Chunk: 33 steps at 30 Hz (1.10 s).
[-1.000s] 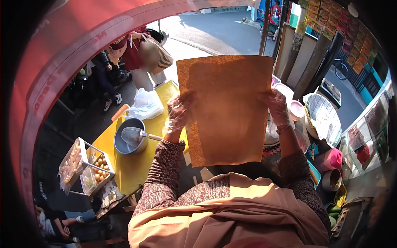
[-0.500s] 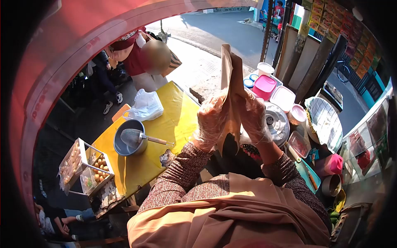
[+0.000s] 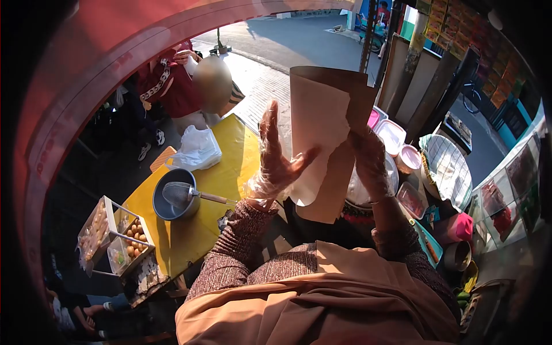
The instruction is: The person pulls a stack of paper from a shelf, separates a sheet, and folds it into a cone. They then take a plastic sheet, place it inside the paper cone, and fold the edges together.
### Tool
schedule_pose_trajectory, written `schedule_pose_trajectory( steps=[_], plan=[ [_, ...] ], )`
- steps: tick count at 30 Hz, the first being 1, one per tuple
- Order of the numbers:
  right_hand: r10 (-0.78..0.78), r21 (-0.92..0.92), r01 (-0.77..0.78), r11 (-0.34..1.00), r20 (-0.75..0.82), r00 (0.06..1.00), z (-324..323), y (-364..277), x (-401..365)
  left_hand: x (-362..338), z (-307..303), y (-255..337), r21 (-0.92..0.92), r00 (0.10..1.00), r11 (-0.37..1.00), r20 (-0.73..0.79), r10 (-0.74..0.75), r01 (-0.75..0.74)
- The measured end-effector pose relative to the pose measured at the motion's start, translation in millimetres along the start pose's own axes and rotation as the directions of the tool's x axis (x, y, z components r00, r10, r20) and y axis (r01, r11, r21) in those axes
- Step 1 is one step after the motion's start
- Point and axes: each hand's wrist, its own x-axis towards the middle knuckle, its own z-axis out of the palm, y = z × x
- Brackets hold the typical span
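A sheet of brown paper (image 3: 319,115), bent over on itself with a ragged edge, stands upright in front of me. My right hand (image 3: 370,164), in a clear plastic glove, grips it along its right side. My left hand (image 3: 277,158), gloved the same way, is open beside the left edge, fingers pointing up and thumb overlapping the paper's front. Left of it, a grey pot (image 3: 171,210) sits on the yellow table (image 3: 230,155), with a wire strainer (image 3: 177,194) laid across its rim. Part of a round lid (image 3: 393,175) shows behind my right hand.
A white plastic bag (image 3: 198,148) lies at the table's far side. Eggs (image 3: 135,237) fill a white-framed case at left. Lidded tubs (image 3: 391,135) and a cloth-lined basket (image 3: 451,172) stand at right. A person in dark red (image 3: 172,86) is beyond the table.
The paper has turned from edge-on to broad side facing me and opened out. My left hand has come away from it and spread its fingers; my right hand keeps hold.
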Motion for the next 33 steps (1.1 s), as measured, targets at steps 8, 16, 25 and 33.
schedule_pose_trajectory(
  steps=[8,16,25,33],
  plan=[
    [0.018,0.322,0.024,0.946,-0.126,0.992,27.2,-37.4,-13.0,-2.4,6.0,-5.4,-0.677,0.838,0.495,0.419,-0.35,0.545],
    [-0.289,-0.154,0.264,0.952,-0.177,0.941,14.3,-32.4,-2.3,-5.5,6.8,1.9,-0.693,0.827,0.46,0.399,-0.396,0.555],
    [-0.2,-0.004,0.202,0.979,-0.154,0.968,11.3,-31.9,6.0,-3.3,9.3,-1.8,-0.641,0.789,0.465,0.437,-0.431,0.61],
    [-0.047,0.196,0.1,0.975,-0.256,0.966,1.4,-44.3,19.4,-22.9,-13.4,-17.4,-0.681,0.704,0.18,0.676,-0.216,0.71]
  ],
)
